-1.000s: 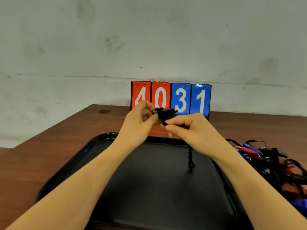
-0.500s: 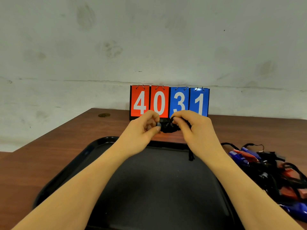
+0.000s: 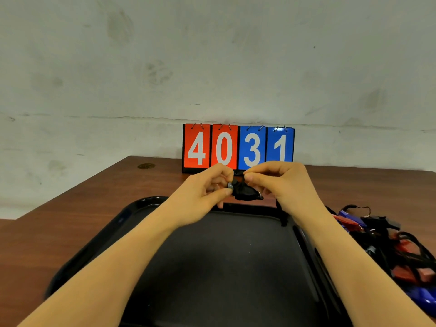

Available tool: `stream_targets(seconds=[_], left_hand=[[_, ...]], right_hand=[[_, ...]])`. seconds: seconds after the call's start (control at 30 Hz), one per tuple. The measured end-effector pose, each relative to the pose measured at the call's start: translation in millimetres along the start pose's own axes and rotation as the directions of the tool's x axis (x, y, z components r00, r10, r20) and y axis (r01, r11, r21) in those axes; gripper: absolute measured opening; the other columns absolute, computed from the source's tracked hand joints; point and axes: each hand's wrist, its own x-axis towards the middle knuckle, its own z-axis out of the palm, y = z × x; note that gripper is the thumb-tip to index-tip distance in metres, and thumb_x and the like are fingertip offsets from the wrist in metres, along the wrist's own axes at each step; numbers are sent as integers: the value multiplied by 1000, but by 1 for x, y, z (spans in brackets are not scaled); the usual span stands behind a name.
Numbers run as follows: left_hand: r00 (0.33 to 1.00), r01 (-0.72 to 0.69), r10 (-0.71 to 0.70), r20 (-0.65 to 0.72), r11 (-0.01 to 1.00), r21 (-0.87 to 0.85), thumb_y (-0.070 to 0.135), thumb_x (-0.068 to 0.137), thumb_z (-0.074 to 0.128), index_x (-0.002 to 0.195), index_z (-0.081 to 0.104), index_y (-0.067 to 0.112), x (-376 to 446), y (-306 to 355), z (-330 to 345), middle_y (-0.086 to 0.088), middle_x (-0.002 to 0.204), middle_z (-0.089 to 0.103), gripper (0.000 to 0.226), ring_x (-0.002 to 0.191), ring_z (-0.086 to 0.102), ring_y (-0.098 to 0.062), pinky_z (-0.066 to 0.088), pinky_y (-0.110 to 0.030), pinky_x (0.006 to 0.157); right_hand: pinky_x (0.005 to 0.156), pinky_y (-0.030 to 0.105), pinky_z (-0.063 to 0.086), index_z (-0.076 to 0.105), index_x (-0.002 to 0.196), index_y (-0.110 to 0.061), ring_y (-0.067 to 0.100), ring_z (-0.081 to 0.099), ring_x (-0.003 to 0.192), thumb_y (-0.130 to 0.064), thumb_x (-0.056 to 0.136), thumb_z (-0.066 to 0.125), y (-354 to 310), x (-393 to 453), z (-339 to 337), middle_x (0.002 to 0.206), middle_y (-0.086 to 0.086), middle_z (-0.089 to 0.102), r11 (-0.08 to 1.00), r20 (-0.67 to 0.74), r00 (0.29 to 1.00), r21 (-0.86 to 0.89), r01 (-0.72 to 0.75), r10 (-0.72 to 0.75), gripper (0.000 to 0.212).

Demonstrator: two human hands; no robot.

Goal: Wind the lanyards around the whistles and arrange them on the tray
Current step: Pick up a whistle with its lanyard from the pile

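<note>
Both hands, left [image 3: 207,190] & right [image 3: 283,185], pinch black whistle [image 3: 244,192]; lanyard [image 3: 283,215] seemingly dangles.

We seem to be in a bare test or recording room rather than a home. A stained, cracked plaster wall [image 3: 212,67] rises straight behind a plain brown wooden desk [image 3: 94,197] with a cable grommet [image 3: 146,166]. A flip scoreboard [image 3: 238,147] reading 4031 stands at the desk's far edge, the sort of marker that labels a staged session.
</note>
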Motion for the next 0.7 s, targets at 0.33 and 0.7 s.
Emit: stream_targets(seconds=[0.33,0.7], left_hand=[[991,43,-89,-100,920,-391,5,92,50,95,47,14,3,4,2,8,69,66,10,55,60,-13,46,-16,57],[940,132,-186,-287,971,-199,10,89,56,89,50,18,7,-8,1,3,75,65,10,53,55,2,47,-16,57]], right_hand=[[63,13,49,71,73,-24,6,56,57,-15,83,64,5,-2,5,64,-2,69,998,117,991,10,-68,67,16],[67,13,50,72,88,-18,2,58,60,-16,84,64,3,-3,8,70,-3,71,997,240,968,-43,-60,69,9]])
